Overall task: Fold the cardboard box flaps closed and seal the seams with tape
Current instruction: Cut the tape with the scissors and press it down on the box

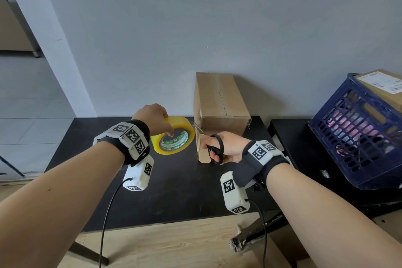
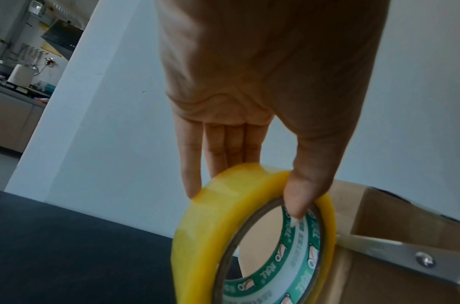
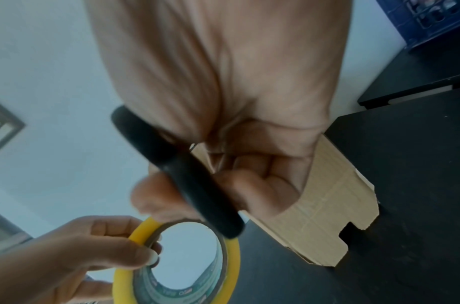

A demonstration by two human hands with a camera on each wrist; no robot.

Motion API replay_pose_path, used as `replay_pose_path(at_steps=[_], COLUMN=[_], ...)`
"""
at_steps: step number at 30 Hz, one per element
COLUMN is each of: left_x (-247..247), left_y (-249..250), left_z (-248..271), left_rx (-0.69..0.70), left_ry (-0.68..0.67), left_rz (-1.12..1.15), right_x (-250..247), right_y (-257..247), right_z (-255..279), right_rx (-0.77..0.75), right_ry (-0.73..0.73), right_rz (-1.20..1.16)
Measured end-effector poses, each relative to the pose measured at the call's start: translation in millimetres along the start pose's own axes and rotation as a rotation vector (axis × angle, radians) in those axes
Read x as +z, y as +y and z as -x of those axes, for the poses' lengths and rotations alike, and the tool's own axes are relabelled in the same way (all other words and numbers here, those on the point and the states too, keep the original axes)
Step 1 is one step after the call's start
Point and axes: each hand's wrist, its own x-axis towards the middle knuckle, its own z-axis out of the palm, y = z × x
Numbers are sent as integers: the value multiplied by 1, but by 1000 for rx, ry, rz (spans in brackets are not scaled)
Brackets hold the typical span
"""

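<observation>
A brown cardboard box (image 1: 219,102) lies on the black table (image 1: 174,191) against the wall, one flap (image 1: 201,150) sticking out toward me. My left hand (image 1: 155,121) grips a yellow tape roll (image 1: 174,135) with a green-printed core, thumb inside the ring, fingers over its top (image 2: 252,236). My right hand (image 1: 224,148) holds black-handled scissors (image 1: 215,148), fingers through the loops. The blades (image 2: 405,255) point at the stretch of tape between the roll and the box flap (image 3: 327,205). The roll (image 3: 223,267) hangs just left of the flap.
A dark blue plastic crate (image 1: 359,132) with a labelled parcel (image 1: 382,85) on top stands on a second black table at the right. Cables run from both wrist cameras off the front edge. A worn tool handle (image 1: 243,241) pokes out below the table front.
</observation>
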Motion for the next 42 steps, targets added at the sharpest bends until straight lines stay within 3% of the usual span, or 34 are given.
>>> replay_pose_path(at_steps=[6,14,17,21,27,33,42], left_x=[0,-8,-12,-10,-1,13,29], left_y=[-7,-26,-43,-73,-130,-183,-211], left_z=[-3,-7,-8,-8,-3,5,-1], left_rx=[-11,-69,-115,-180,-362,-506,-495], left_ry=[-3,17,-5,-75,-145,-165,-165], left_rz=[40,147,208,258,399,499,393], right_x=[4,18,30,52,92,132,148], right_y=[-4,-9,-15,-32,-42,-44,-49], right_z=[-2,-10,-24,-50,-94,-131,-144], right_rx=[18,276,257,196,157,58,-12], right_ry=[-4,-139,-121,11,110,86,67], right_rz=[129,162,243,341,476,731,815])
